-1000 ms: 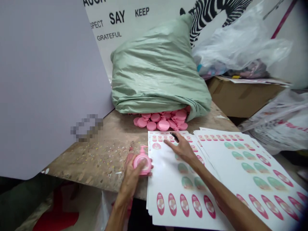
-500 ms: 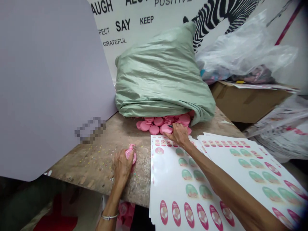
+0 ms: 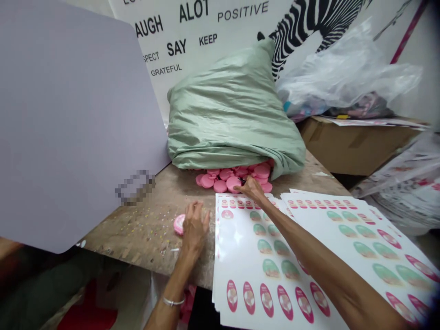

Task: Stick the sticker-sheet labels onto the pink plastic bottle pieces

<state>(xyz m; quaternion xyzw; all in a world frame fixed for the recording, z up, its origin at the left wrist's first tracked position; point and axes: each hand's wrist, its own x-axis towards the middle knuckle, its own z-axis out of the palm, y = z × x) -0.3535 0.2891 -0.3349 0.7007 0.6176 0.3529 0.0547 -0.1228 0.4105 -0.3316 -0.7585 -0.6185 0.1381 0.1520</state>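
My left hand (image 3: 195, 223) is over the wooden table with its fingers stretched out and apart. Just left of it, a round pink plastic piece (image 3: 178, 224) with a paler face lies on the table, partly covered by the fingers. My right hand (image 3: 253, 189) reaches to the pile of round pink pieces (image 3: 220, 185) at the mouth of the green sack (image 3: 233, 119). Its fingers are closed around a slim dark pen-like tool (image 3: 241, 181), mostly hidden. The fingertips are at a pink disc (image 3: 233, 184); I cannot tell whether they grip it.
Two stacks of printed sticker sheets (image 3: 240, 247) lie under and beside my right forearm. A large pale panel (image 3: 79, 128) stands at the left. A cardboard box (image 3: 357, 142) with a clear plastic bag (image 3: 343, 73) on top sits behind at right. Glitter specks dot the wooden table (image 3: 144, 233).
My left hand has let go of the round pink piece and shifted right, fingers spreading. The right hand has moved slightly left at the pile. The camera view has shifted a little.
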